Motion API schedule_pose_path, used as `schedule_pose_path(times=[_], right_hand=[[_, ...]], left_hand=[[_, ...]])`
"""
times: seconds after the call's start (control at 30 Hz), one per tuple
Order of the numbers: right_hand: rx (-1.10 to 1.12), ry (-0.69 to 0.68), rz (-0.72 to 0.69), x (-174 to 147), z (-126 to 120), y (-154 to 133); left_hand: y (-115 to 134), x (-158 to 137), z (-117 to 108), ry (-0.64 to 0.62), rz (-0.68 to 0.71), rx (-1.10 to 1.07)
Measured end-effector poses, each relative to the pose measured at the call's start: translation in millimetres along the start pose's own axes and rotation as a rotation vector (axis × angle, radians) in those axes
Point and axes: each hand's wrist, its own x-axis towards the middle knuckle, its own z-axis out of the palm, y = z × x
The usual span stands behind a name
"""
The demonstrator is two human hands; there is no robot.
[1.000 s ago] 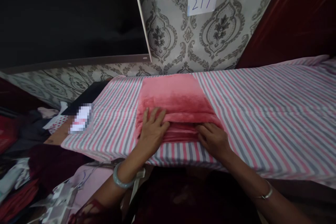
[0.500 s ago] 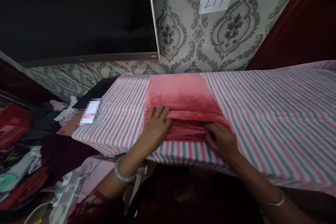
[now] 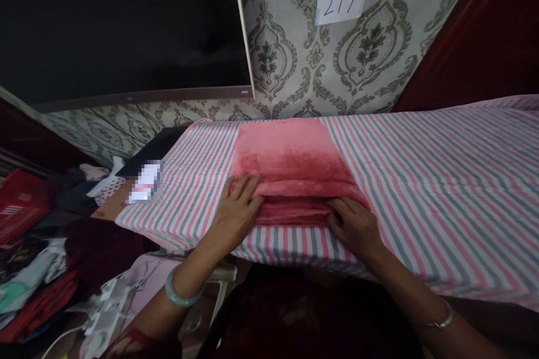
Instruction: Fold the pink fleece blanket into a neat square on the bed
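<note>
A pink plush cushion cover [image 3: 290, 146] lies flat on the striped cloth, with folds and a gap between layers along its near side. My left hand [image 3: 236, 210] rests on its near left edge, palm down and fingers apart. At the near right corner, my right hand [image 3: 356, 227] has its thumb and fingers pinched on the cover's layered edge. The fingertips of that hand are partly hidden by the fabric.
A pink, grey and white striped cloth [image 3: 421, 196] covers the table. On its left lies a blurred-out phone-like object [image 3: 145, 182]. Behind hangs a dark screen [image 3: 126, 22]. Clothes, a red basket [image 3: 25, 205] and a white power strip [image 3: 105, 308] are at the left.
My left hand has slid left along the near part of the cushion cover to its left edge. My right hand stays at the near right corner. The view has shifted slightly.
</note>
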Motion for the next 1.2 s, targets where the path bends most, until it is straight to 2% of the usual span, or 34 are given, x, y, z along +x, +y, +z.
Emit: schedule_pose_path(times=[0.1,0.27,0.37,0.47,0.57,0.63,0.7,0.8,0.9,1.0,1.13,1.2], right_hand=[[-0.022,-0.008,-0.023,-1.0,-0.6,1.1],[-0.062,-0.042,-0.036,-2.5,-1.7,0.4],[-0.057,-0.047,-0.061,-3.5,-6.8,-2.2],[0.04,-0.034,-0.082,-4.7,-19.4,-5.3],[0.099,0.026,-0.072,-2.1,-35.2,-5.5],[0.038,0.06,-0.049,2.9,-41.6,-1.8],[-0.026,0.018,-0.016,8.4,-42.3,5.2],[-0.008,-0.076,0.002,11.2,-36.0,17.5],[0.038,-0.017,0.0,4.9,-31.2,24.3],[0.076,0.038,-0.006,-6.5,-33.1,24.6],[0.188,-0.019,-0.08,-18.7,-43.2,25.7],[0.206,-0.026,-0.071,-15.3,-49.3,27.9]], left_hand=[[-8.5,-4.4,-3.2,0.016,0.016,-0.004],[-18.0,-15.8,-2.7,0.12,0.089,-0.045],[-16.9,-21.7,-3.9,0.099,0.106,-0.09],[-14.1,-27.0,-8.6,0.111,0.098,-0.105],[-10.4,-29.8,-12.5,0.172,0.126,-0.147],[-7.3,-27.6,-12.7,0.238,0.134,-0.159],[-4.1,-21.4,-11.1,0.275,0.113,-0.139],[-1.7,-10.2,-6.9,0.213,0.08,-0.095],[-3.2,-6.1,-1.6,0.167,0.09,-0.096],[-5.5,-11.8,1.8,0.203,0.096,-0.12],[-7.6,-19.6,-5.5,0.187,0.092,-0.224],[-9.6,-14.5,-14.5,0.168,0.071,-0.321]])
